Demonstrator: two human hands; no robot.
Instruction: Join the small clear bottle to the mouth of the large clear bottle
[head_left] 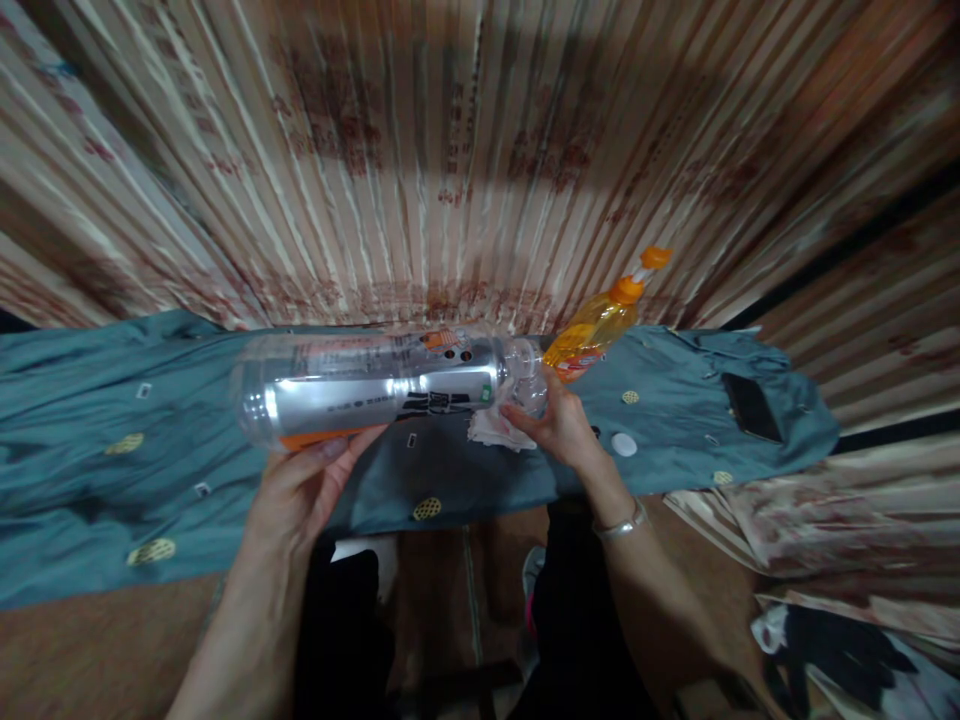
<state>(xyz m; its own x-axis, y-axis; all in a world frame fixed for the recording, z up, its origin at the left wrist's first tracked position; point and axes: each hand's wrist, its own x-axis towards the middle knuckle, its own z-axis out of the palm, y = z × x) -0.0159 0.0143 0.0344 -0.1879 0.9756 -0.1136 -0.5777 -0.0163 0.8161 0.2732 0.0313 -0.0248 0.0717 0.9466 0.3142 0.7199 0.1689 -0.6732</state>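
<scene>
A large clear plastic bottle [352, 385] with a silver and orange label lies sideways in front of me, its rounded base to the left. My left hand [319, 475] is closed around its lower side near the base. At the neck end, my right hand [559, 420] grips the bottle, and a crumpled white cloth or tissue [501, 428] hangs just beside its fingers. Behind the right hand stands a yellow pump bottle [598, 328] with an orange top, its lower end partly hidden. A small white round cap or disc [624, 444] lies right of that hand.
The narrow table is covered with a green patterned cloth [660, 395]. A black phone [752, 407] rests toward its right end. Pleated flowered curtains [420, 180] hang close behind. Below, my legs are under the table edge, and a dark and white bundle [840, 655] sits at lower right.
</scene>
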